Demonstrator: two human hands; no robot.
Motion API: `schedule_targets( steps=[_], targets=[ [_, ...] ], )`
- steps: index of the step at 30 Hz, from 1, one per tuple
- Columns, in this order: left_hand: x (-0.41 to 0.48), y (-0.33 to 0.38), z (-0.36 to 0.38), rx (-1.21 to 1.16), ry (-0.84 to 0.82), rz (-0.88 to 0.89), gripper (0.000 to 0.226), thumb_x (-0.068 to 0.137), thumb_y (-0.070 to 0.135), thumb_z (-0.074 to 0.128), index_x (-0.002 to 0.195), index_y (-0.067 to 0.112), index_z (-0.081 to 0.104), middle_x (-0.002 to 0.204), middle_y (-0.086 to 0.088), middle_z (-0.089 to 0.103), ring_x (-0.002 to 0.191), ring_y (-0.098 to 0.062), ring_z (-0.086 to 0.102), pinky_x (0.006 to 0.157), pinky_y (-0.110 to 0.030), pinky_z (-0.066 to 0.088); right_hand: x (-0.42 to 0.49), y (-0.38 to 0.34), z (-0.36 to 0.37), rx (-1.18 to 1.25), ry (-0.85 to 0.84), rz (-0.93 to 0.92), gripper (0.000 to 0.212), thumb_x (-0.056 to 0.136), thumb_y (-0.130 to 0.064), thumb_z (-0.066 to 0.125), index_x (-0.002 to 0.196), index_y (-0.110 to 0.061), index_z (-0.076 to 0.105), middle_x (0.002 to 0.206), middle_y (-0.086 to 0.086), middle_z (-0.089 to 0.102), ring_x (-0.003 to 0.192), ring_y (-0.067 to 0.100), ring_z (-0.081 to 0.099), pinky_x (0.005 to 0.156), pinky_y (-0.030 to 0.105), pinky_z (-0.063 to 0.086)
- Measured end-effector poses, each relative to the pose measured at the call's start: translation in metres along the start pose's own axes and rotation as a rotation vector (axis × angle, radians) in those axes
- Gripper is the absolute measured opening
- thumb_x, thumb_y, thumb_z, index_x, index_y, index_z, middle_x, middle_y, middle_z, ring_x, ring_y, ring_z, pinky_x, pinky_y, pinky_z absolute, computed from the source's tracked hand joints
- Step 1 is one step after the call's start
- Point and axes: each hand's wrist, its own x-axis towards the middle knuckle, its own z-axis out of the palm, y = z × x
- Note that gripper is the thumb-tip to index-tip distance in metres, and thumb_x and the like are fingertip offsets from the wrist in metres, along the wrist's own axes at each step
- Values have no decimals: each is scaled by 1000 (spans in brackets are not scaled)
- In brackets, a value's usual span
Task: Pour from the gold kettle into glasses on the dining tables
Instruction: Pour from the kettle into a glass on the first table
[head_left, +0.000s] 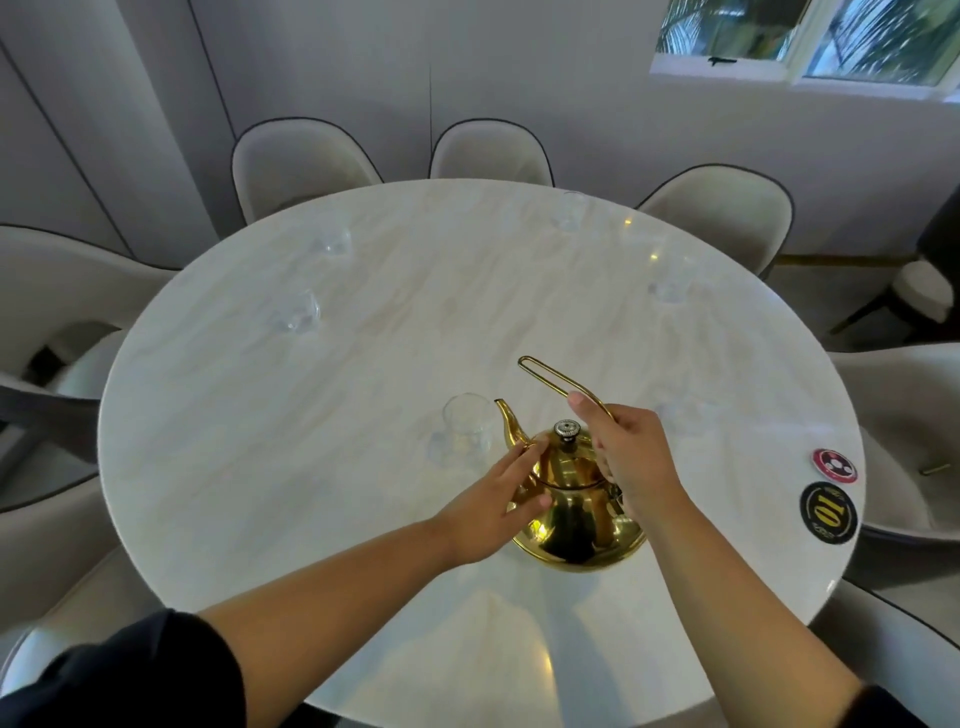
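Observation:
A gold kettle (574, 525) stands on the round marble table (311, 467) near its front edge, spout pointing left toward a clear glass (466, 428) right beside it. My right hand (631, 457) is shut on the kettle's thin wire handle, which juts up and back. My left hand (498, 499) rests flat against the kettle's left side by the spout base, fingers extended. More clear glasses stand around the table: at the left (300, 312), back left (331, 240), back (569, 212) and right (670, 286).
A black round "10" marker (827, 512) and a red round disc (834, 466) lie at the table's right edge. Beige upholstered chairs (301, 161) ring the table. A window (810, 41) is in the wall at the upper right.

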Motion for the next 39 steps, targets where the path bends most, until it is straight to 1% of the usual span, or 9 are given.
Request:
schedule_targets(
  steps=[4, 7, 10, 12, 16, 22, 25, 29, 39],
  targets=[
    [0, -9, -8, 83, -33, -8, 64, 95, 51, 36, 148, 38, 2, 158, 13, -4, 146, -13, 7, 116, -31, 15, 4, -2, 11, -94, -11, 12, 54, 85, -43, 65, 48, -16, 36, 43, -5, 28, 34, 6, 26, 46, 24, 27],
    [0, -13, -12, 128, -56, 7, 65, 96, 51, 34, 149, 36, 0, 158, 14, 1, 146, -11, 4, 114, -29, 13, 8, -5, 16, -145, -28, 14, 52, 84, -44, 65, 52, -15, 37, 46, -2, 29, 34, 5, 26, 47, 24, 27],
    [-3, -16, -15, 93, -63, 26, 65, 95, 50, 36, 147, 39, -1, 158, 11, 6, 144, -16, 19, 112, -30, 21, 9, -9, 21, -192, -48, -8, 49, 84, -43, 65, 57, -10, 42, 48, 0, 29, 36, 6, 26, 48, 26, 26],
    [-5, -18, -16, 102, -72, 53, 64, 96, 49, 36, 146, 42, -3, 158, 12, 4, 143, -18, 23, 112, -32, 24, 10, -12, 24, -213, -47, -11, 50, 85, -43, 65, 54, -12, 41, 45, -4, 31, 35, 5, 28, 48, 25, 28],
    [-7, -21, -20, 120, -100, 47, 61, 97, 49, 34, 146, 45, -2, 158, 14, -2, 143, -18, 21, 112, -32, 23, 12, -18, 31, -262, -45, -19, 52, 86, -41, 64, 46, -20, 40, 35, -11, 31, 34, 5, 30, 48, 24, 29],
    [-4, -23, -28, 87, -146, 38, 61, 96, 51, 33, 145, 46, -3, 158, 14, -3, 144, -20, 18, 114, -36, 20, 14, -25, 38, -299, -33, 0, 51, 87, -41, 63, 46, -20, 40, 34, -10, 32, 39, 8, 31, 47, 23, 28],
    [-3, -23, -31, 76, -154, 40, 61, 96, 51, 32, 145, 46, -3, 158, 14, -2, 144, -19, 17, 114, -35, 20, 15, -28, 39, -311, -26, 8, 51, 87, -42, 63, 48, -18, 40, 39, -9, 32, 40, 9, 30, 47, 23, 28],
    [-2, -22, -32, 47, -160, 31, 61, 95, 53, 32, 145, 48, -3, 158, 14, -2, 144, -20, 19, 113, -36, 20, 16, -32, 41, -338, -36, 10, 50, 87, -42, 63, 51, -15, 42, 47, -1, 33, 41, 11, 30, 48, 24, 28],
    [-1, -20, -34, 30, -160, 23, 60, 96, 50, 34, 145, 47, 0, 158, 12, 4, 144, -18, 19, 112, -32, 18, 19, -37, 42, -393, -46, 30, 46, 86, -44, 63, 60, -9, 48, 50, 2, 32, 40, 11, 29, 46, 24, 28]
  ],
)
